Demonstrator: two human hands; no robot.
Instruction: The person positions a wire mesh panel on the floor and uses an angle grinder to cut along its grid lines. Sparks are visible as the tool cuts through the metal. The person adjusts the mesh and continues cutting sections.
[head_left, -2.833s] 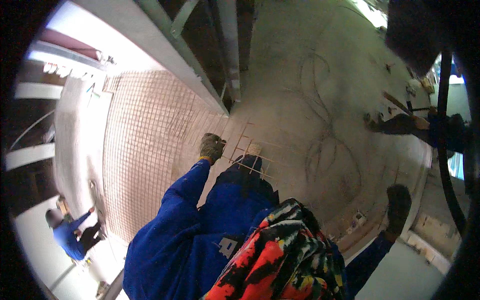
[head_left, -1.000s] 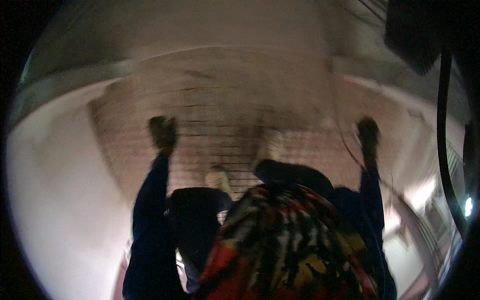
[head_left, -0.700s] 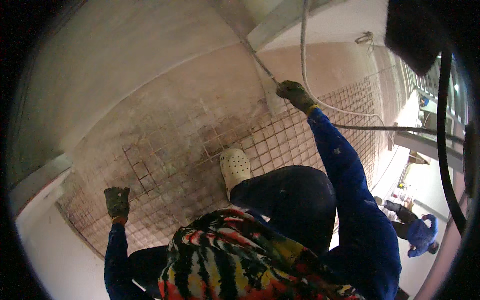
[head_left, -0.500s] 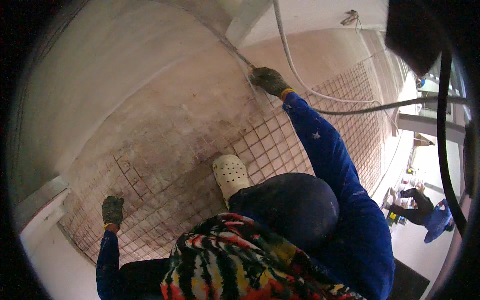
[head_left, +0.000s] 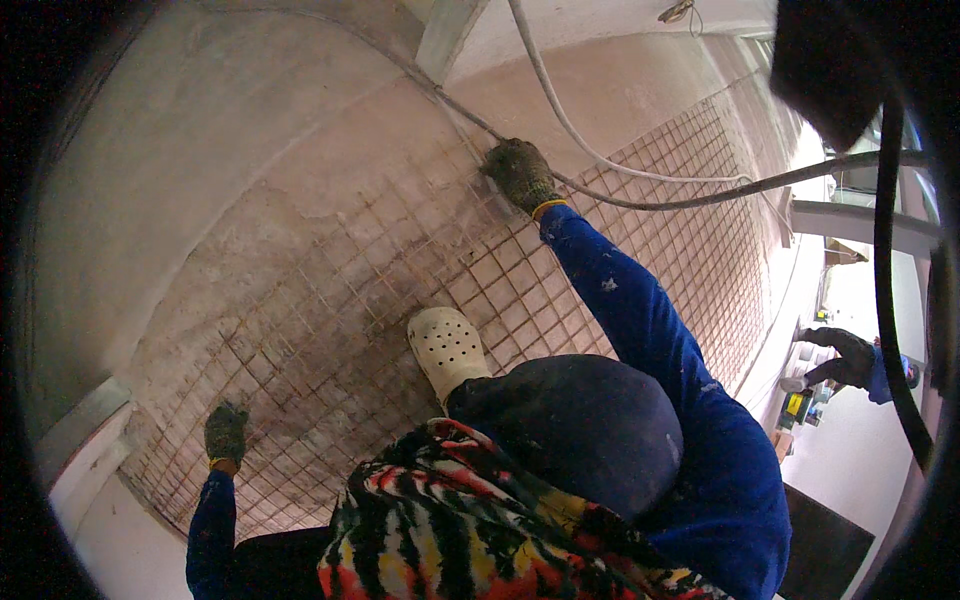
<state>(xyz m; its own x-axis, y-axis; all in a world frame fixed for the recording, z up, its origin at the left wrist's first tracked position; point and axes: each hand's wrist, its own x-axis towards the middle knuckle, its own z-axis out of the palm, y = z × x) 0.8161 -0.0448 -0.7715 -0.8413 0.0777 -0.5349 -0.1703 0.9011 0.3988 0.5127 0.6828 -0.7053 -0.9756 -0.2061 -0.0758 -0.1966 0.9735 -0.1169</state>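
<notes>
A rusty wire mesh (head_left: 500, 290) with square openings spreads over the pale, rough floor. My left hand (head_left: 226, 432), in a dark grey-green knit glove, is closed on its bars at the lower left. Farther off, my gloved right hand (head_left: 520, 175) is closed at the mesh's far edge; its fingertips are partly hidden. A dark grey cable (head_left: 445, 95) runs behind this hand and continues to the right. My foot in a cream clog (head_left: 446, 350) with holes rests on the mesh between the hands.
A white hose (head_left: 570, 125) curves across the far side. Low pale ledges stand at the left (head_left: 85, 430) and at the top (head_left: 450, 35). Black cables (head_left: 888, 280) hang at the right. Beyond them is another person's dark-trousered legs (head_left: 845, 355), near a yellow-and-black item (head_left: 797, 405).
More of the mesh's bars now show across the middle, where the floor's surface hid them before. My right hand has shifted slightly left in view. The other person has changed position.
</notes>
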